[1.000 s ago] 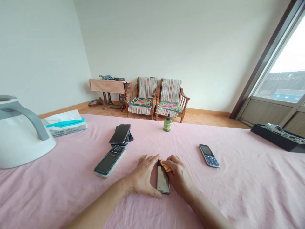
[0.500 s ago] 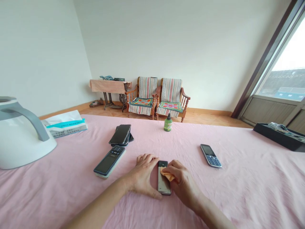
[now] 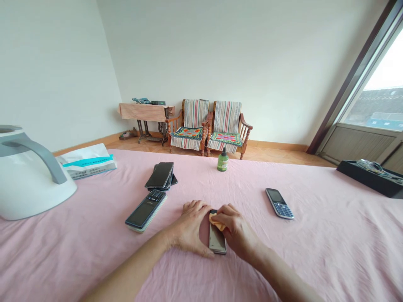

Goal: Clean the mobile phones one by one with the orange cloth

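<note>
A mobile phone (image 3: 217, 242) with a silvery-gold face and a dark top end lies flat on the pink tablecloth in front of me. My left hand (image 3: 190, 228) braces it, with the thumb at its lower left corner and the forefinger by its top end. In the pinched fingers of my right hand (image 3: 237, 230) is a small orange-yellow cloth (image 3: 216, 223), pressed on the upper part of the phone. The cloth and fingers hide much of that upper part.
Right of my hands lies a keypad phone (image 3: 279, 203). To the left are stacked keypad phones (image 3: 146, 211) and stacked dark smartphones (image 3: 160, 175). A green spray bottle (image 3: 222, 161), white kettle (image 3: 34, 180), tissue pack (image 3: 90, 161) and black box (image 3: 370, 178) stand around.
My right hand has slid the cloth up the phone to its top end. My left hand stays at the phone's left side. The view has shifted slightly.
</note>
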A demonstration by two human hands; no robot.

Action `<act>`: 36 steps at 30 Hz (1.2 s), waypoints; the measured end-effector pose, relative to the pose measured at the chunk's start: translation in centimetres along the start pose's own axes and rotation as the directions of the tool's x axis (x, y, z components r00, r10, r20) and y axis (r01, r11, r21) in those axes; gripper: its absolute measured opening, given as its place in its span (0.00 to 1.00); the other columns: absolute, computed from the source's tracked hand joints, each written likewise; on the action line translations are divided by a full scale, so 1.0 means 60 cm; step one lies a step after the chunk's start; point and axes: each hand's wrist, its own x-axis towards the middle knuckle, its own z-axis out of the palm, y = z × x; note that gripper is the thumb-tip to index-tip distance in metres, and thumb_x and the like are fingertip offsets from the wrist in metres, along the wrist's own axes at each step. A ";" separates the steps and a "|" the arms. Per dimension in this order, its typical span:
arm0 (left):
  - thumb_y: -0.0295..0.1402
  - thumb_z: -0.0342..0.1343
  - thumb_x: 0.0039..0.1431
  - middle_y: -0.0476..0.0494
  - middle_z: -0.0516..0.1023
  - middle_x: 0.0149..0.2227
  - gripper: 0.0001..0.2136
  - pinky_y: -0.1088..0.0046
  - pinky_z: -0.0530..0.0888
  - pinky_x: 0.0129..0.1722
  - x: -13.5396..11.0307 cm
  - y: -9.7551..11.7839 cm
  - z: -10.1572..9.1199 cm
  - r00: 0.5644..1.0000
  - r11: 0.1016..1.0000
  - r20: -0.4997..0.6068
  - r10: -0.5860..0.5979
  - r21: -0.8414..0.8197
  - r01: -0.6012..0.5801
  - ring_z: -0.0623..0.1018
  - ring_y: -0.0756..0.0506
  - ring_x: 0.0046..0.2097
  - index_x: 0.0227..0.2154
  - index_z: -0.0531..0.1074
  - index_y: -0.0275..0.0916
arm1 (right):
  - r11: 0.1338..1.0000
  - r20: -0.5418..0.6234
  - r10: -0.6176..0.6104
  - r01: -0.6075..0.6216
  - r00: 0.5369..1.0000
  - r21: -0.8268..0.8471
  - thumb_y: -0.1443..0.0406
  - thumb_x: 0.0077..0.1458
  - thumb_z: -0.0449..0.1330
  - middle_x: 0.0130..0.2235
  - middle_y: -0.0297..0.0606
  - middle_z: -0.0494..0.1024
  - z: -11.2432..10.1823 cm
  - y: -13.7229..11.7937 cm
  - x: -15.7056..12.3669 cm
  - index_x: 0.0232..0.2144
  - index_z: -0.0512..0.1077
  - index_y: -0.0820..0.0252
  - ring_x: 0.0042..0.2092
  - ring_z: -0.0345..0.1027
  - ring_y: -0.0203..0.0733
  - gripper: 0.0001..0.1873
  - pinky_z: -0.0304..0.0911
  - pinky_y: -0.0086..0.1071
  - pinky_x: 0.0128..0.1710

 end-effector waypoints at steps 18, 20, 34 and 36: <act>0.45 0.69 0.24 0.41 0.66 0.48 0.42 0.53 0.62 0.52 -0.004 -0.001 -0.004 0.999 0.996 -0.033 -0.035 -0.079 0.032 0.66 0.34 0.50 0.48 0.62 0.42 | 0.995 -0.024 0.069 -0.067 0.997 0.070 0.78 0.50 0.52 0.32 0.38 0.72 0.006 -0.012 -0.023 0.32 0.75 0.58 0.36 0.65 0.39 0.15 0.61 0.30 0.35; 0.42 0.69 0.26 0.38 0.64 0.51 0.45 0.54 0.61 0.54 -0.009 -0.004 -0.005 0.996 0.984 -0.031 -0.082 -0.160 0.076 0.64 0.34 0.53 0.52 0.58 0.41 | 0.975 -0.102 0.170 -0.152 0.980 0.161 0.77 0.49 0.53 0.33 0.38 0.72 0.006 -0.004 -0.039 0.33 0.75 0.58 0.35 0.66 0.38 0.16 0.61 0.29 0.34; 0.36 0.71 0.29 0.36 0.61 0.57 0.50 0.54 0.61 0.56 -0.010 -0.004 0.013 0.991 0.932 -0.060 -0.123 -0.350 0.094 0.64 0.34 0.56 0.58 0.52 0.41 | 0.917 -0.158 0.273 -0.207 0.949 0.341 0.78 0.45 0.55 0.31 0.35 0.71 0.028 0.008 -0.046 0.30 0.76 0.58 0.30 0.67 0.34 0.15 0.59 0.25 0.28; 0.38 0.71 0.28 0.36 0.61 0.57 0.50 0.53 0.61 0.56 -0.010 -0.008 0.015 0.993 0.937 -0.055 -0.105 -0.341 0.080 0.64 0.34 0.56 0.59 0.53 0.41 | 0.916 -0.182 0.282 -0.208 0.942 0.342 0.78 0.45 0.54 0.31 0.36 0.72 0.030 0.015 -0.037 0.31 0.76 0.59 0.31 0.67 0.35 0.16 0.60 0.25 0.28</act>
